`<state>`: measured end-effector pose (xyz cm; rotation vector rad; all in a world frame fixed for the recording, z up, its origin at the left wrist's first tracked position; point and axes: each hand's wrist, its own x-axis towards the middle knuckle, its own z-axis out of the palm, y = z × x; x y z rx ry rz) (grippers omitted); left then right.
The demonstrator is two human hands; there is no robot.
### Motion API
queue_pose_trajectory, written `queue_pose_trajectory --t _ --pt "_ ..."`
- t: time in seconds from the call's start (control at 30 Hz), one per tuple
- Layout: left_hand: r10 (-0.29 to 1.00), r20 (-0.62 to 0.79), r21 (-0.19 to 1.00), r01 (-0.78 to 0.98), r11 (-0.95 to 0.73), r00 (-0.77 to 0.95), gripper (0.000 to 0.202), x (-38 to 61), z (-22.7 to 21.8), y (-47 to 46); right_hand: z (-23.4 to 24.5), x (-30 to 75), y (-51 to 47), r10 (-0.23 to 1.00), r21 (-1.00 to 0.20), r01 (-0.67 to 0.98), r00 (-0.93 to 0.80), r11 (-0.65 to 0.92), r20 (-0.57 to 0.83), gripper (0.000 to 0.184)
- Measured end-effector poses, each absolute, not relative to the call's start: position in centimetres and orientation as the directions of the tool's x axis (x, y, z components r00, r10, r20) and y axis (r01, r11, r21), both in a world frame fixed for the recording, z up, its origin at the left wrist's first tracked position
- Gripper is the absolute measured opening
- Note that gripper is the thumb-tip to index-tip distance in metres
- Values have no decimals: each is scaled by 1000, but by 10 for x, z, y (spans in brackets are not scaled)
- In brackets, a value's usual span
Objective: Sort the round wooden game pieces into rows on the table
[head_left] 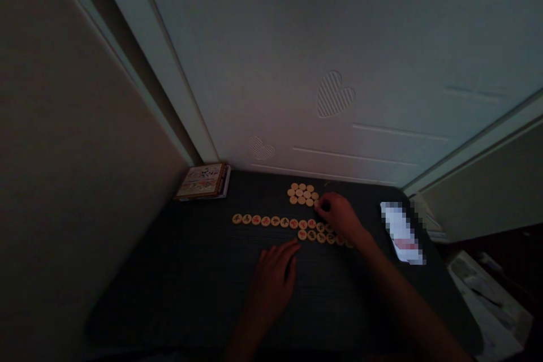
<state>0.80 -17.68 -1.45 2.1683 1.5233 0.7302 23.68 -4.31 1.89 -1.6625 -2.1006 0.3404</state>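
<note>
Round wooden game discs lie on a dark table (178, 271). A face-up row of discs (271, 220) with red and dark marks runs left to right, and a shorter second row (316, 236) lies just below its right end. A cluster of blank face-down discs (302, 194) sits further back. My right hand (339, 218) reaches to the right edge of that cluster, fingers curled as if pinching a disc; what it holds is hidden. My left hand (274, 277) rests flat on the table with fingers stretched toward the second row, holding nothing.
A flat printed box (202, 181) lies at the table's back left corner. A blurred phone-like object (402, 233) lies at the right. A white panelled wall with heart shapes (335, 95) stands behind the table. The room is dim.
</note>
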Motion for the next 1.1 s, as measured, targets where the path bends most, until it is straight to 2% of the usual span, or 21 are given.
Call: queue_pose_trajectory --t 0.23,0.33,0.43,0.6,0.7,0.87,1.0,1.1 --pt "941 212 617 711 -339 264 32 8 -9 -176 21 235 -39 972 -476 851 -159 224 174 5" --pt "942 225 672 661 -334 248 29 8 -7 -175 21 243 -40 974 -506 837 -128 208 189 5" --pt "955 223 744 598 -297 197 25 8 -2 -170 21 252 -42 969 -557 806 -79 199 232 15" --pt "961 215 823 498 -274 174 21 11 24 -138 24 257 -47 948 -616 738 -97 274 305 25" --pt "959 205 836 474 -276 196 21 16 42 -108 26 251 -50 943 -702 640 -125 313 307 25" --pt "916 165 840 436 -325 364 25 26 72 -59 31 243 -56 967 -886 394 -35 245 251 31" --pt "793 157 804 391 -449 588 28 31 107 -32 54 243 -52 971 -932 274 -36 238 237 32" --pt "733 195 774 357 -523 652 27 32 135 -20 84 239 -45 961 -936 218 -59 276 269 27"
